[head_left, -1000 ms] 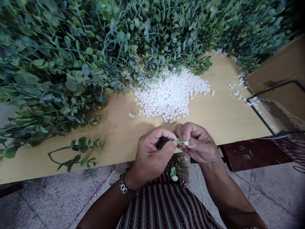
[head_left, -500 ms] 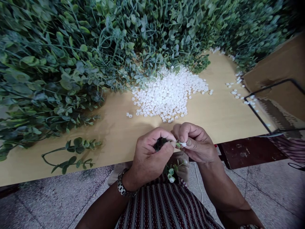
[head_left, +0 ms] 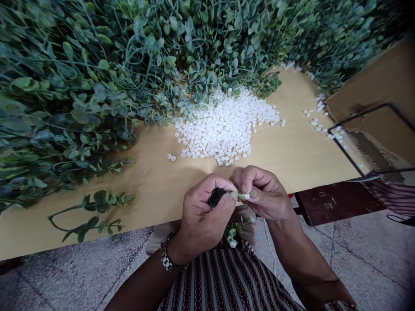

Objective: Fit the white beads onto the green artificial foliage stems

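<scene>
Left hand grip point(head_left: 207, 211): closed on leafy sprig point(head_left: 241, 196); right hand grip point(head_left: 266, 194): fingertips pinched on white bead point(head_left: 247, 196) at sprig tip, near front edge of desk point(head_left: 292, 160)

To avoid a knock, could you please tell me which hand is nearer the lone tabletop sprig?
Left: the left hand sits right of the tabletop sprig; the right hand lies farther right.

Green sprig point(head_left: 231, 233), white pieces point(head_left: 223, 127)
</scene>
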The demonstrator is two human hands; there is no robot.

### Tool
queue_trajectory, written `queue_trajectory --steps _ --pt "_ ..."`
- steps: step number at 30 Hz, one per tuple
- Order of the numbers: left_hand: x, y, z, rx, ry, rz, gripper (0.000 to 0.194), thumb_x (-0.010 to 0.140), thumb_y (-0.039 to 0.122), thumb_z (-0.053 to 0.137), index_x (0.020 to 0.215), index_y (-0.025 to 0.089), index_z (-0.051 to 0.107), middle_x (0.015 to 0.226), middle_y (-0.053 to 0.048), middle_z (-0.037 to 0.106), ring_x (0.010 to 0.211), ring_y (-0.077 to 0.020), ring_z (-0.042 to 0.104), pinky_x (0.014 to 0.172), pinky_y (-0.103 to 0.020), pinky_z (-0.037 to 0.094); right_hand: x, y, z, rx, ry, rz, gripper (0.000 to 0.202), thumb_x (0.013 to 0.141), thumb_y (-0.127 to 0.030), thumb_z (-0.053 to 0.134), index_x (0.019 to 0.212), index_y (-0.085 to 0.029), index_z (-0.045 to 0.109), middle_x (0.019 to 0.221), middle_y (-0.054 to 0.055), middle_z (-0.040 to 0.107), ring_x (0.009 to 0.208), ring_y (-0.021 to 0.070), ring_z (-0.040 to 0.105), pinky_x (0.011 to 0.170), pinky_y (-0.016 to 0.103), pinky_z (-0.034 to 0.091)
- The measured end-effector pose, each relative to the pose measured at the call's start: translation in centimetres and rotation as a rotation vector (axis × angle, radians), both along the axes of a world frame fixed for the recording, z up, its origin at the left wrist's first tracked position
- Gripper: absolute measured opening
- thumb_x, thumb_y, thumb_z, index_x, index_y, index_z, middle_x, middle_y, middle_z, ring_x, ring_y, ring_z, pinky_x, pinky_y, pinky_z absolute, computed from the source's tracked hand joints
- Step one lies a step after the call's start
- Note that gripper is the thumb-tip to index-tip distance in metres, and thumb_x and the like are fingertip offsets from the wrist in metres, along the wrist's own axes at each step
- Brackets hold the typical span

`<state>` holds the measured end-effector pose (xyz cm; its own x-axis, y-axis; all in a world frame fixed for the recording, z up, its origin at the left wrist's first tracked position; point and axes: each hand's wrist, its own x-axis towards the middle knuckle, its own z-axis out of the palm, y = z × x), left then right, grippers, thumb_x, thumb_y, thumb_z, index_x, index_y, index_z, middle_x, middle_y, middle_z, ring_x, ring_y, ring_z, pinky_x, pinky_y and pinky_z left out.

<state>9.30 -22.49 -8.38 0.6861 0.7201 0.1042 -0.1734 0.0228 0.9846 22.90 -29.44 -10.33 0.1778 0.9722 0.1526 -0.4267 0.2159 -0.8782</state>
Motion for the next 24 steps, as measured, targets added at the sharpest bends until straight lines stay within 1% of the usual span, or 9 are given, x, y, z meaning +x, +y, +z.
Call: queue_trajectory --steps 3,6,9,11,14,17,19,21,24 --pt "0.0 -0.2 -0.2 0.014 0.0 0.028 0.012 0.081 0.009 0.052 0.075 0.017 0.058 0.067 0.002 0.054 0.063 -0.0087 0.048 0.06 -0.02 0.041 -0.1 -0.1 -0.1 0.01 -0.05 -0.023 0.002 0.081 -0.019 0.062 0.08 -0.018 0.062 0.069 -0.001 0.049 0.061 0.0096 0.044 0.054 0.024 0.032" --pt "0.0 -0.3 -0.2 -0.003 -0.023 0.017 0.009 0.081 0.01 0.054 0.079 0.017 0.058 0.069 0.002 0.055 0.064 -0.0085 0.049 0.062 -0.019 0.042 -0.3 -0.2 -0.2 0.009 -0.093 -0.057 0.002 0.081 -0.021 0.061 0.08 -0.019 0.061 0.071 -0.001 0.049 0.061 0.0098 0.044 0.054 0.024 0.032" --pt "0.1 -0.3 -0.3 -0.027 -0.037 0.015 0.011 0.08 0.009 0.055 0.084 0.017 0.06 0.072 0.001 0.058 0.065 -0.008 0.051 0.062 -0.019 0.042 -0.7 -0.3 -0.1 0.036 -0.184 -0.157 0.004 0.083 -0.017 0.058 0.083 -0.019 0.061 0.072 -0.001 0.051 0.064 0.0102 0.045 0.056 0.024 0.034" --pt "0.2 -0.3 -0.5 -0.047 -0.023 0.032 0.01 0.08 0.01 0.056 0.084 0.017 0.061 0.07 0.002 0.058 0.062 -0.0072 0.05 0.06 -0.018 0.042 -1.1 -0.3 0.2 0.043 -0.293 -0.253 0.008 0.084 -0.013 0.056 0.085 -0.019 0.062 0.072 -0.001 0.051 0.065 0.0101 0.046 0.057 0.024 0.036" --pt "0.5 -0.4 -1.0 -0.105 -0.016 0.081 0.007 0.08 0.012 0.057 0.082 0.017 0.061 0.069 0.002 0.056 0.057 -0.0065 0.046 0.056 -0.018 0.04 -1.6 -0.4 0.7 0.041 -0.53 -0.389 0.015 0.083 -0.008 0.054 0.088 -0.02 0.062 0.073 0.0 0.053 0.068 0.0107 0.049 0.06 0.025 0.039" --pt "0.7 -0.5 -1.6 -0.172 -0.059 0.127 0.007 0.08 0.013 0.059 0.084 0.018 0.061 0.072 0.002 0.056 0.057 -0.0065 0.044 0.053 -0.018 0.038 -1.7 -0.5 1.0 0.095 -0.785 -0.439 0.023 0.081 -0.004 0.056 0.096 -0.02 0.062 0.078 0.001 0.057 0.073 0.0122 0.054 0.063 0.027 0.043" --pt "0.8 -0.6 -1.8 -0.202 -0.074 0.141 0.006 0.08 0.013 0.059 0.084 0.019 0.06 0.072 0.002 0.055 0.057 -0.0064 0.044 0.052 -0.018 0.037 -1.7 -0.5 1.1 0.126 -0.878 -0.456 0.026 0.078 -0.002 0.058 0.098 -0.019 0.062 0.081 0.002 0.06 0.075 0.0128 0.056 0.064 0.028 0.044" --pt "0.8 -0.5 -1.8 -0.222 -0.078 0.135 0.006 0.081 0.014 0.059 0.084 0.019 0.06 0.071 0.002 0.054 0.056 -0.006 0.043 0.052 -0.017 0.037 -1.7 -0.5 1.0 0.119 -0.872 -0.49 0.027 0.078 -0.002 0.059 0.097 -0.02 0.062 0.08 0.002 0.061 0.075 0.0129 0.057 0.064 0.028 0.045" --pt "0.6 -0.3 -1.7 -0.246 -0.095 0.078 0.007 0.079 0.013 0.061 0.083 0.018 0.06 0.071 0.002 0.055 0.059 -0.0065 0.046 0.055 -0.017 0.039 -1.7 -0.4 0.8 0.058 -0.675 -0.494 0.021 0.08 -0.005 0.059 0.092 -0.021 0.064 0.076 0.0 0.06 0.072 0.0119 0.056 0.063 0.026 0.045"
